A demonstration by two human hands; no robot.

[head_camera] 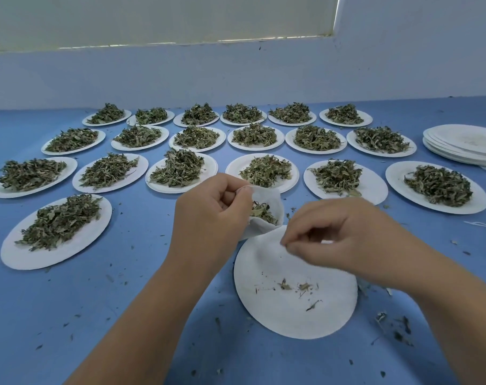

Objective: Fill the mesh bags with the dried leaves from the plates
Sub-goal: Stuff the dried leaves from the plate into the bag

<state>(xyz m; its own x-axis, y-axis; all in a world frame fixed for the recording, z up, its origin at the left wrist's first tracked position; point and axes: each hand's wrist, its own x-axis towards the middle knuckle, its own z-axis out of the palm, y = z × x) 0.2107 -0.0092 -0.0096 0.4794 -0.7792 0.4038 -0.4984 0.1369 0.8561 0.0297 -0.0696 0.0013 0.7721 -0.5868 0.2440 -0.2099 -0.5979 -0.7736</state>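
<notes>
My left hand [208, 215] pinches the rim of a white mesh bag [267, 215] and holds its mouth open; dried leaves show inside it. The bag hangs over the far edge of a nearly bare white paper plate [294, 309] that carries only a few leaf crumbs. My right hand [336, 234] hovers above that plate with fingertips pinched together, apparently on a small bit of leaf too small to make out. Several plates heaped with dried leaves [180, 168] stand in rows behind.
A stack of used white plates [464, 145] sits at the far right. A full plate [58, 232] lies to the left of my arms. Leaf fragments are scattered over the blue table [125, 315]. A pale wall runs behind the rows.
</notes>
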